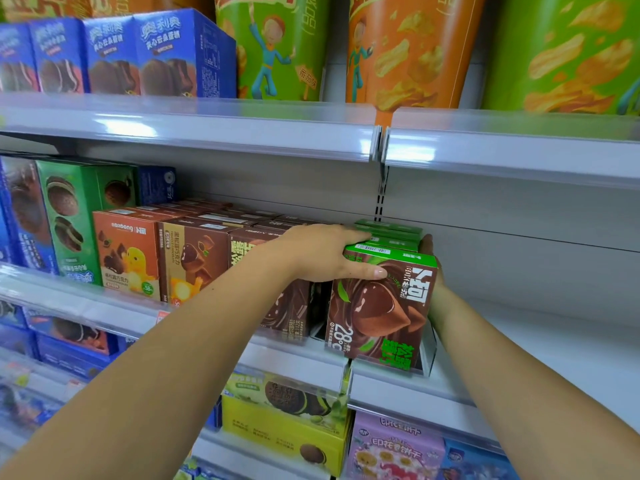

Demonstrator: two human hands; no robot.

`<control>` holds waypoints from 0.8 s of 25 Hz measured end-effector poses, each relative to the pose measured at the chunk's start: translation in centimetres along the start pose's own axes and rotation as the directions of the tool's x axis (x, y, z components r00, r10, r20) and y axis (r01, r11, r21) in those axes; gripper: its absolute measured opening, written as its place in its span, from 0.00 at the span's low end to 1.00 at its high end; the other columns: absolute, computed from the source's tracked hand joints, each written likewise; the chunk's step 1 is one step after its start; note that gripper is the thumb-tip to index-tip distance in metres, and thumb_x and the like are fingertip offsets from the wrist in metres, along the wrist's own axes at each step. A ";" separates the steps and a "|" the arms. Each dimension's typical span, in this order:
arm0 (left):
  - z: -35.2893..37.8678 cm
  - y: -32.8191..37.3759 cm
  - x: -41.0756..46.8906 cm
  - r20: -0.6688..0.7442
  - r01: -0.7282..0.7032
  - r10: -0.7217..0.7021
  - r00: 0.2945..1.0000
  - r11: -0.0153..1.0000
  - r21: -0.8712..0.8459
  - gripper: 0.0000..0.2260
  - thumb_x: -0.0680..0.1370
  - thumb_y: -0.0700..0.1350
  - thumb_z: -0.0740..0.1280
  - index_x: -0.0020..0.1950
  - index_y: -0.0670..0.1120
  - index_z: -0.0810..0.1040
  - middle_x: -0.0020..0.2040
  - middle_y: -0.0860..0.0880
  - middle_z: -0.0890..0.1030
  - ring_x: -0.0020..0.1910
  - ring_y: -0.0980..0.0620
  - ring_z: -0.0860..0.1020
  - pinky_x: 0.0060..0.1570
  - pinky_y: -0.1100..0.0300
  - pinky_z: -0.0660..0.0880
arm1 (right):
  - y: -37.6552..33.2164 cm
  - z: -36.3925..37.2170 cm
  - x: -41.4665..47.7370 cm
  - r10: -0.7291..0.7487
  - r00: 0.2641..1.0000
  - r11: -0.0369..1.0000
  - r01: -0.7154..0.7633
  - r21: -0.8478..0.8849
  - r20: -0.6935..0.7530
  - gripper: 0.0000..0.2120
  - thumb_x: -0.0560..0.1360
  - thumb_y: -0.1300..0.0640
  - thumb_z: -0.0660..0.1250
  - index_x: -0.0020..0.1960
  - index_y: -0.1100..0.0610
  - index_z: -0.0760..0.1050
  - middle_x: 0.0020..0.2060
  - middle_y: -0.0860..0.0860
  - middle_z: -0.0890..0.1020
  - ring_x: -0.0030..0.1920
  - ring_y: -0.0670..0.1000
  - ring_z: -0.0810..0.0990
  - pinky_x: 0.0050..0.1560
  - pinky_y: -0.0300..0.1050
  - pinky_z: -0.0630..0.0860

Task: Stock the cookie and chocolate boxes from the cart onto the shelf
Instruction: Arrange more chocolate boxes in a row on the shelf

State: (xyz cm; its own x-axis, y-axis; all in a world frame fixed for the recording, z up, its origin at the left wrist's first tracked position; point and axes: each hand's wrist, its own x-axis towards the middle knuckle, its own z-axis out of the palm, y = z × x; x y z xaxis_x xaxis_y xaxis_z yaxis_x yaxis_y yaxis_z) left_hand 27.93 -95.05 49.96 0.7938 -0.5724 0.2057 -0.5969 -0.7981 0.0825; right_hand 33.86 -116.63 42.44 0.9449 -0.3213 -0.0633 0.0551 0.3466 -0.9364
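Note:
A row of green-and-brown chocolate boxes [379,306] stands upside down at the front of the middle shelf [554,344], with more of the same behind it. My left hand [325,254] grips the row's left side, thumb across the front box's face and fingers over the green tops. My right hand [431,258] presses against the row's right side; most of it is hidden behind the boxes. Left of this row stand brown chocolate boxes [277,306], dark-gold ones [194,261] and orange ones [126,251].
Bare white shelf lies right of the green boxes. Blue cookie boxes [114,57] and tall chip tubs [408,50] fill the shelf above. Green cookie boxes [69,216] stand at the far left. Yellow [284,427] and purple boxes [394,448] sit on the shelf below.

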 end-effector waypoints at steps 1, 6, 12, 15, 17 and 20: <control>-0.1 -0.1 -0.1 0.009 -0.006 0.006 1.000 1.000 0.000 0.39 0.68 0.76 0.56 0.76 0.61 0.56 0.77 0.53 0.61 0.75 0.49 0.62 0.72 0.46 0.61 | 0.0 -0.2 -0.4 -0.023 0.999 1.000 0.022 -0.013 -0.048 0.40 0.73 0.27 0.51 0.68 0.59 0.70 0.62 0.60 0.78 0.59 0.61 0.77 0.61 0.61 0.73; 0.0 -0.5 -0.5 -0.009 -0.041 0.041 0.999 0.998 0.049 0.38 0.71 0.73 0.55 0.77 0.58 0.55 0.78 0.53 0.60 0.75 0.48 0.61 0.72 0.44 0.61 | -0.8 -0.3 -1.7 -0.120 0.982 0.985 0.136 0.107 -0.149 0.28 0.82 0.39 0.49 0.73 0.58 0.64 0.55 0.60 0.80 0.46 0.58 0.81 0.56 0.56 0.76; -0.2 -1.0 -0.9 -0.007 -0.071 0.071 0.997 0.997 0.002 0.37 0.74 0.69 0.57 0.78 0.51 0.56 0.78 0.51 0.59 0.76 0.48 0.60 0.73 0.47 0.59 | 0.5 1.2 -3.5 -0.093 0.989 0.985 0.108 0.133 -0.115 0.30 0.81 0.37 0.47 0.65 0.60 0.73 0.41 0.60 0.82 0.39 0.59 0.81 0.48 0.52 0.77; -1.1 -2.7 -2.0 -0.068 -0.097 0.090 0.994 0.989 -0.108 0.36 0.75 0.68 0.58 0.77 0.51 0.59 0.77 0.52 0.61 0.75 0.50 0.61 0.73 0.53 0.59 | -0.2 0.8 -3.4 -0.145 0.957 0.981 0.171 0.088 -0.250 0.28 0.81 0.40 0.49 0.69 0.58 0.69 0.51 0.58 0.80 0.42 0.56 0.81 0.45 0.49 0.76; -1.3 -4.1 -2.4 -0.082 -0.090 0.084 0.993 0.993 -0.078 0.34 0.75 0.69 0.57 0.77 0.54 0.58 0.77 0.52 0.62 0.75 0.51 0.62 0.73 0.51 0.59 | -0.7 0.2 -3.5 -0.177 0.937 0.980 0.195 0.029 -0.302 0.27 0.81 0.40 0.49 0.71 0.56 0.67 0.62 0.56 0.76 0.55 0.57 0.79 0.55 0.51 0.75; -0.1 -4.6 -2.6 -0.072 -0.065 0.073 0.995 0.992 0.110 0.34 0.75 0.70 0.52 0.77 0.59 0.54 0.78 0.53 0.59 0.76 0.50 0.59 0.73 0.42 0.55 | -0.4 0.7 -4.9 -0.159 0.959 0.984 0.174 0.046 -0.234 0.23 0.81 0.39 0.50 0.64 0.54 0.69 0.51 0.56 0.82 0.48 0.56 0.83 0.51 0.51 0.77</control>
State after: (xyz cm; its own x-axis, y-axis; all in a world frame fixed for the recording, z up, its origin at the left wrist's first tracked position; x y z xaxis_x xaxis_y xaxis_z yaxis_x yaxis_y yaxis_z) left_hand 28.55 -89.87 49.16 0.7374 -0.6143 0.2810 -0.6307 -0.7750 -0.0392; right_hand 29.41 -114.59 43.36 0.8218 -0.5697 0.0072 0.2336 0.3254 -0.9163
